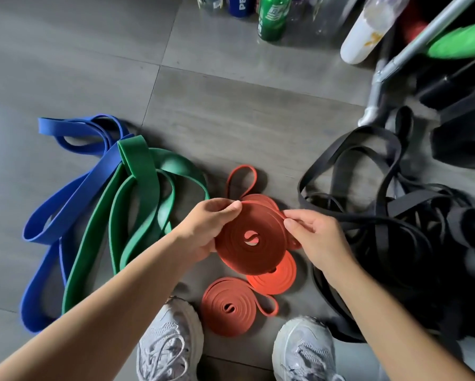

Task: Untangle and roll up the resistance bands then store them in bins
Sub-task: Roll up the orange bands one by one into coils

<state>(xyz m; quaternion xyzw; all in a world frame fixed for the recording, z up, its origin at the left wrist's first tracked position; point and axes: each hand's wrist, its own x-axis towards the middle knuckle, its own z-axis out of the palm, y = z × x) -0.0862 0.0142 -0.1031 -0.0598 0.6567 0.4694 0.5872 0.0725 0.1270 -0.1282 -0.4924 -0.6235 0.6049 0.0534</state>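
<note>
We have the left hand (208, 226) curled round the near edge of a flat, rolled-up coil of orange-red rubber resistance band (250, 240), fingertips on its upper rim. The right hand (318, 237) pinches the coil's opposite edge between thumb and forefinger, so both hands hold it up above the grey tiled floor (230, 105). Beyond the fingertips, the band's unrolled tail loop (241, 180) lies on the floor. Just under the hands sits a brighter orange rolled coil (280, 276), partly hidden by the held one. Nearer to us lies a third orange-red coil (230, 306) with a short loop sticking out, between two pale grey lace-up trainers (170, 339). Out past the left hand we see wide green rubber bands (137, 171) sprawled loose, and beyond them wide blue rubber bands (74, 188), the two overlapping. Past the right hand there is a big tangle of black rubber bands (395, 215). Far ahead of both hands stand a green plastic bottle (272, 17), a white bottle (368, 31) and a grey metal tube frame (395, 61).
</note>
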